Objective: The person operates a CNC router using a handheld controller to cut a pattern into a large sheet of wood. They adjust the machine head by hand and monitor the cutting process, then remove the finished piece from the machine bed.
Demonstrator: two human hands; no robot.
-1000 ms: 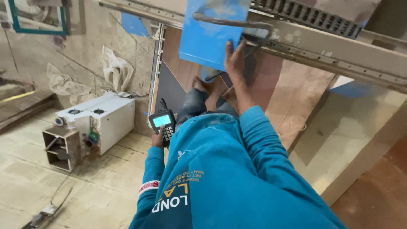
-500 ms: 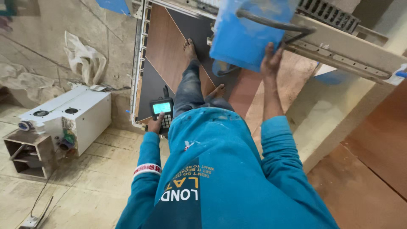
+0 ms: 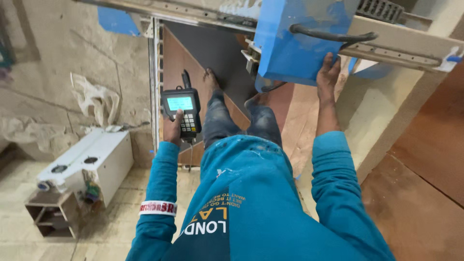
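Dusty workshop with a pale tiled floor [image 3: 96,232] and a big machine frame up top, so here's the count as I see it. One handheld controller [image 3: 182,112], black with a lit screen and a keypad, is gripped in the left hand [image 3: 174,131], fingers wrapped round its lower part, thumb up on the keys. One blue machine housing [image 3: 295,41] hangs off the grey gantry beam [image 3: 411,46], with one black handle [image 3: 333,36] across its front. The right hand [image 3: 328,75] is flat and open against the housing's lower right corner, fingers spread upward, not closed on anything. Two bare feet stand on one brown board [image 3: 176,67] lying under the beam. Off to the left there's one white box unit [image 3: 92,162] with two round holes on top, sitting just beside one small wooden crate [image 3: 50,220].
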